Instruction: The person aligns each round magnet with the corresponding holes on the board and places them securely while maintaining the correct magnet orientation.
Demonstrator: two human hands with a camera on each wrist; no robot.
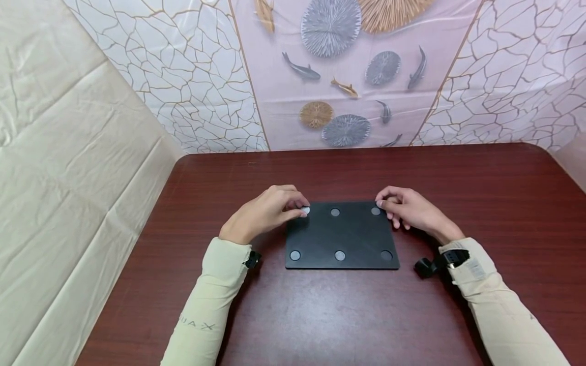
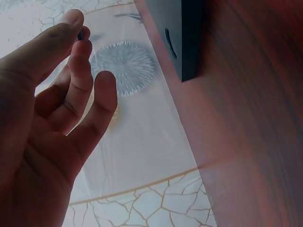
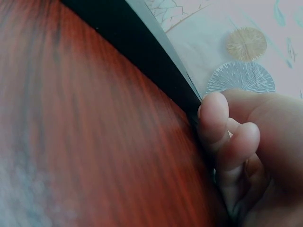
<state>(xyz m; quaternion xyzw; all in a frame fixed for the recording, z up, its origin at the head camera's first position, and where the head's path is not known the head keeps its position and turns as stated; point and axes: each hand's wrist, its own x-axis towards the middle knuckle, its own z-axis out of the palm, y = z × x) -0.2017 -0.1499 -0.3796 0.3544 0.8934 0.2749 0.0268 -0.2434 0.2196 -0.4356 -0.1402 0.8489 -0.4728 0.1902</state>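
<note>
A flat black rectangular board (image 1: 336,234) lies on the table, with several round spots along its far and near edges. Over its far left corner, my left hand (image 1: 267,213) pinches a small round disc (image 1: 305,209) between thumb and index finger. That disc looks pale from above, while the left wrist view shows its thin dark edge (image 2: 81,34). At the far right corner, the thumb and curled index finger of my right hand (image 1: 414,211) grip the board's edge. In the right wrist view, these fingertips meet the board's corner (image 3: 191,101).
The board rests on a dark red-brown wooden table (image 1: 329,315). Behind it hangs a patterned sheet (image 1: 293,117), and a cream cloth (image 1: 68,203) covers the left side. The near right spot (image 1: 386,255) on the board looks darker than the others.
</note>
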